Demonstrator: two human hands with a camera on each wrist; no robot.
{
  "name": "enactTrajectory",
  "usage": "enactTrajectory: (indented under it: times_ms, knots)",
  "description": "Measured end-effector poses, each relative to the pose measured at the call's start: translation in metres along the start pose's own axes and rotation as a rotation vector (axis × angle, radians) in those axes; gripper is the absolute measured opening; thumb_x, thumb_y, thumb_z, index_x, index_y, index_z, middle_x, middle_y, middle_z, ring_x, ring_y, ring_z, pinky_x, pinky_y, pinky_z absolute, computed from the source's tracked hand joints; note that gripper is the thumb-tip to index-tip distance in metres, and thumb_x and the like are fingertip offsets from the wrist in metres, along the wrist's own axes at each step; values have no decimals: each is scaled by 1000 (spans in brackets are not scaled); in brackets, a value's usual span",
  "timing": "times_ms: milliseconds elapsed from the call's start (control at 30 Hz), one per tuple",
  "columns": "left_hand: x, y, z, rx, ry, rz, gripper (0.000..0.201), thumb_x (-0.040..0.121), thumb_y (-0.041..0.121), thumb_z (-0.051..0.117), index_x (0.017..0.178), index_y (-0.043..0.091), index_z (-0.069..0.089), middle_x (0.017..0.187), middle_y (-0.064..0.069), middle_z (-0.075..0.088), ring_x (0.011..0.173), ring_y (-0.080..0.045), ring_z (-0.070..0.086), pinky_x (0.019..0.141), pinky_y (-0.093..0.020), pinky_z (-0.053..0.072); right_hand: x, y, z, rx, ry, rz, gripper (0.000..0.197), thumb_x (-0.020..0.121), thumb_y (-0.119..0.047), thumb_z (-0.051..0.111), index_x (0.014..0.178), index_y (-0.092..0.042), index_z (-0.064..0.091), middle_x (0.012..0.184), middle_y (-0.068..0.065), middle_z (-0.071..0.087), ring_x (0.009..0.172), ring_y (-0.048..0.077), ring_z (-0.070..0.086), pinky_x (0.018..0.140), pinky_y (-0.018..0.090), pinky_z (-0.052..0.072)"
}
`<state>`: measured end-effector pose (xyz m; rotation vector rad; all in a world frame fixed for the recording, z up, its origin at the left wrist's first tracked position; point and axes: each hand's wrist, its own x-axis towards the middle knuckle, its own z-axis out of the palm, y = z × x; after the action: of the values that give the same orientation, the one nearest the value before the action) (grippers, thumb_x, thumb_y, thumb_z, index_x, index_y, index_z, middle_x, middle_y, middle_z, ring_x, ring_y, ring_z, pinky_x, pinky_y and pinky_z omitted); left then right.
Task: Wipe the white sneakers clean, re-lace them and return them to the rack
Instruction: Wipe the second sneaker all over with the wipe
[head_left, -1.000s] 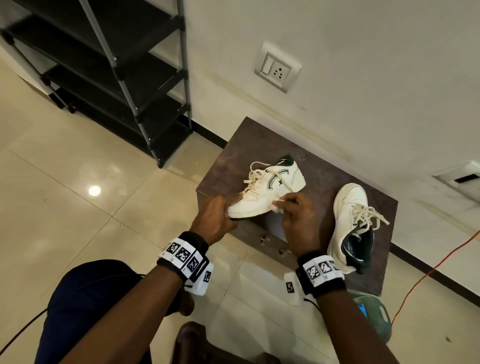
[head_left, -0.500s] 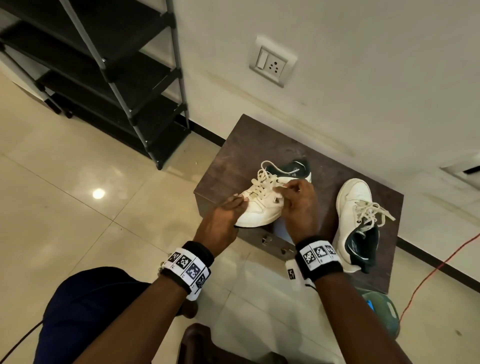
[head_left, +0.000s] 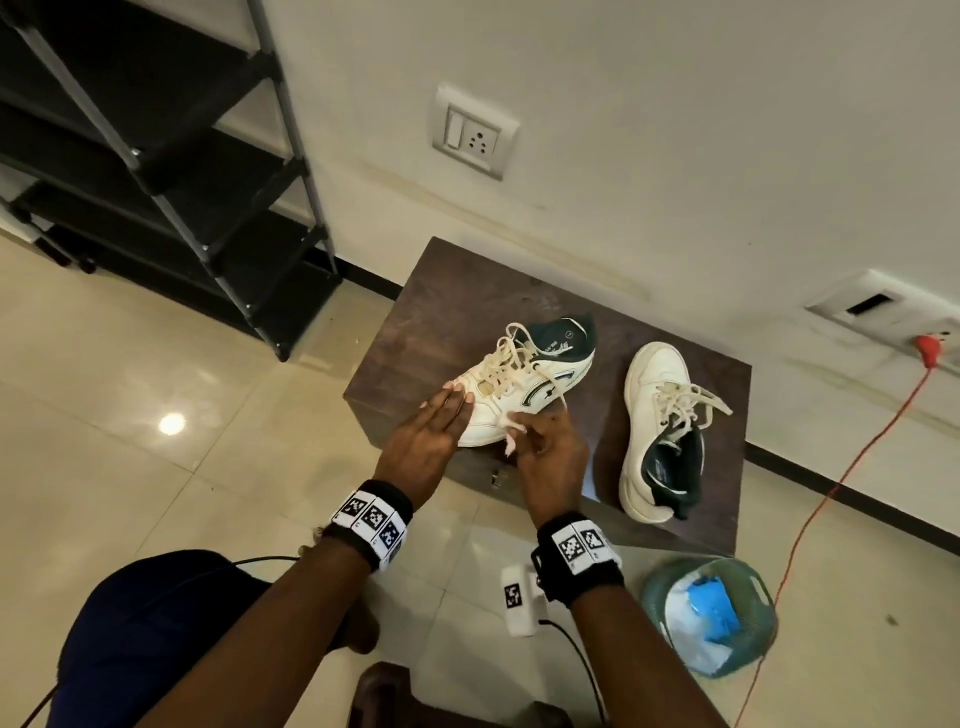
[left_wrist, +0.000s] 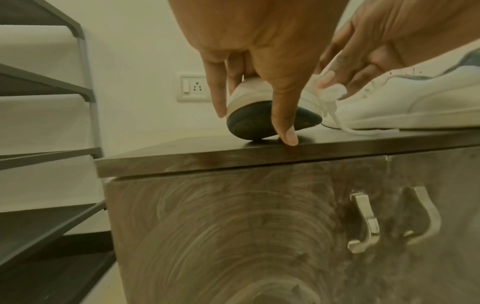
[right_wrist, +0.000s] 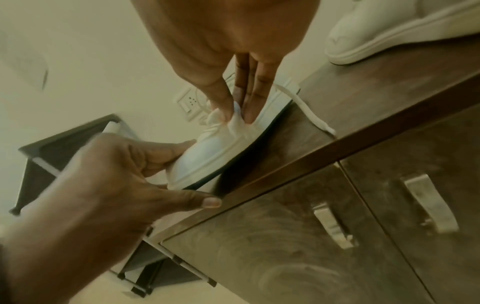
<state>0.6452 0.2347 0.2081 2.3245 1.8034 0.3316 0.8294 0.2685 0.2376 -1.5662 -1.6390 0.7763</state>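
Two white sneakers with green lining stand on a dark brown cabinet top (head_left: 467, 291). The left sneaker (head_left: 524, 384) lies near the front edge, laces loosely tied, tipped so its dark sole (left_wrist: 249, 125) shows. My left hand (head_left: 457, 400) rests straight fingers over its toe, and the thumb (left_wrist: 287, 131) touches the cabinet top. My right hand (head_left: 524, 431) pinches a crumpled white wipe (right_wrist: 233, 125) against the side of that sneaker. The second sneaker (head_left: 660, 431) lies untouched to the right, toe towards the wall.
An empty black shoe rack (head_left: 171, 171) stands at the left against the wall. A green basket (head_left: 670, 582) holding white and blue items sits on the floor at the right, beside an orange cable (head_left: 831, 488). Metal handles (left_wrist: 363, 218) stick out of the cabinet front.
The left sneaker has gone from lying on its side to laces up. My left hand has let go of its grip and now lies flat on the toe. The right hand has slid to the near side.
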Motion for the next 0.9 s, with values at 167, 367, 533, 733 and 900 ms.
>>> enactTrajectory:
  times_ms: [167, 367, 533, 733, 900]
  knots:
    - [6, 13, -1, 73, -64, -19, 76, 69, 2, 87, 138, 1, 57, 144, -19, 55, 132, -33, 56, 102, -42, 51, -14, 9, 3, 203, 30, 201, 25, 80, 5, 77, 98, -13, 79, 96, 3, 74, 83, 8, 72, 76, 24, 58]
    - [20, 58, -56, 35, 203, -42, 44, 70, 17, 87, 112, 11, 74, 105, -9, 73, 93, -29, 70, 63, -34, 56, -35, 23, -5, 475, 142, 398, 22, 82, 14, 71, 96, -1, 78, 92, 6, 77, 79, 3, 72, 72, 16, 54]
    - [94, 101, -70, 105, -67, 229, 34, 69, 25, 76, 102, 20, 69, 96, -3, 65, 78, -27, 66, 52, -32, 46, -51, 39, -20, 640, 223, 526, 21, 81, 16, 69, 97, 4, 77, 98, 11, 78, 89, 15, 73, 89, 35, 57]
    - [134, 115, -41, 551, -484, 381, 17, 82, 34, 67, 80, 17, 68, 86, -5, 69, 75, -28, 68, 59, -32, 40, -59, 43, -42, 734, 204, 545, 25, 82, 16, 69, 97, -2, 78, 94, 6, 79, 86, 14, 72, 83, 34, 58]
    - [129, 107, -54, 237, -307, 260, 17, 79, 24, 59, 87, 17, 72, 96, -6, 70, 89, -34, 67, 63, -36, 40, -55, 41, -38, 840, 172, 556, 25, 81, 17, 68, 94, -3, 77, 89, 6, 78, 80, 12, 71, 73, 27, 56]
